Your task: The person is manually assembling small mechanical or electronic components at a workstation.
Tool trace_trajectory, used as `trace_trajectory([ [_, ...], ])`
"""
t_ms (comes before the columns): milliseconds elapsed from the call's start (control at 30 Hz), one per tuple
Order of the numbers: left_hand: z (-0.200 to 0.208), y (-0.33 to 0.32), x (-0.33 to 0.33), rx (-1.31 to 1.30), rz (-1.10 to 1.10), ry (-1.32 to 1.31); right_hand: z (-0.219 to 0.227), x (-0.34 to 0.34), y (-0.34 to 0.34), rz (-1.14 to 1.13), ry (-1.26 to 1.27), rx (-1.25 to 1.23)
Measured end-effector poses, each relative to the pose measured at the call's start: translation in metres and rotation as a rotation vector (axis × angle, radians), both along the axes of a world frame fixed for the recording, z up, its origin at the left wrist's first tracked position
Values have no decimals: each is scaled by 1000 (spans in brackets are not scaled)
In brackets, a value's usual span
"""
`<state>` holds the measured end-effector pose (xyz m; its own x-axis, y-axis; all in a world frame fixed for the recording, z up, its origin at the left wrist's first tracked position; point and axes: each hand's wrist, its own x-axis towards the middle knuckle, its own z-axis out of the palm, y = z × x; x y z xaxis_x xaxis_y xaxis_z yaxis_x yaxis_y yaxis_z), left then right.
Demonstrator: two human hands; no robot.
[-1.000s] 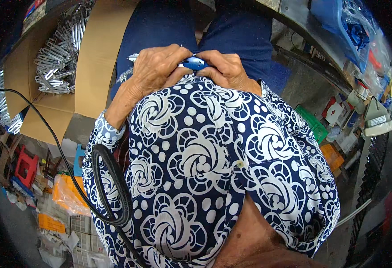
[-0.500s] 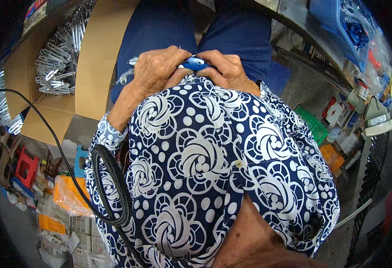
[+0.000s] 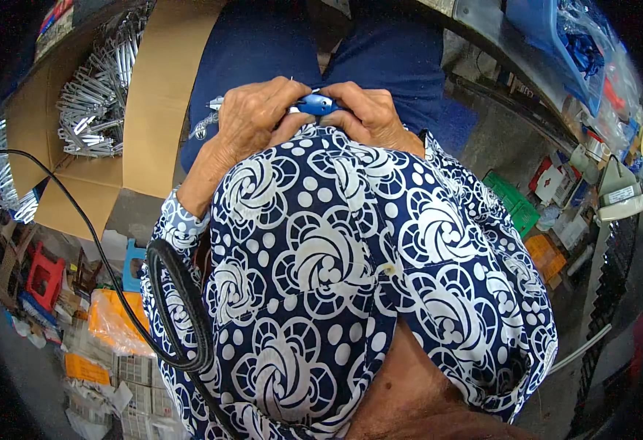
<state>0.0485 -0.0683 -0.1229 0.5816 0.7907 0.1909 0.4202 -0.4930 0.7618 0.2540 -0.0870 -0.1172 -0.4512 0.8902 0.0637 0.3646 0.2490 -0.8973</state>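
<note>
Above my lap, both hands are together at a small blue handle piece (image 3: 317, 104) with dark dots on it. My left hand (image 3: 259, 108) is closed, its thumb and fingers at the blue piece's left end. Past that hand's outer side pokes a silver metal tip (image 3: 216, 103), like the slim parts in the box; the rest of it is hidden in the palm. My right hand (image 3: 371, 114) pinches the blue piece's right end between thumb and forefinger. Whether the metal and blue parts are joined cannot be seen.
An open cardboard box (image 3: 162, 95) on my left holds many slim silver metal parts (image 3: 94, 103). A black cable (image 3: 101, 242) hangs across the left side. A blue bin (image 3: 549, 37) stands at upper right, a green crate (image 3: 511, 202) lower down. Red stool (image 3: 45, 275) sits far left.
Almost nothing differs. The blue piece has shifted very slightly between my fingers, and both hands keep their hold.
</note>
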Motion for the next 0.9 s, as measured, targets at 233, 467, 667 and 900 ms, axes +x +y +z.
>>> trace_trajectory([
  [233, 2, -2, 1, -1, 55, -3, 3, 0, 0, -23, 5, 26],
  [467, -3, -3, 4, 2, 71, -29, 0, 4, 1, -11, 15, -69],
  [667, 4, -5, 2, -8, 80, 1, 4, 1, 1, -13, 6, 21],
  [900, -1, -8, 2, -53, 85, -21, 1, 4, 0, 53, -1, -19],
])
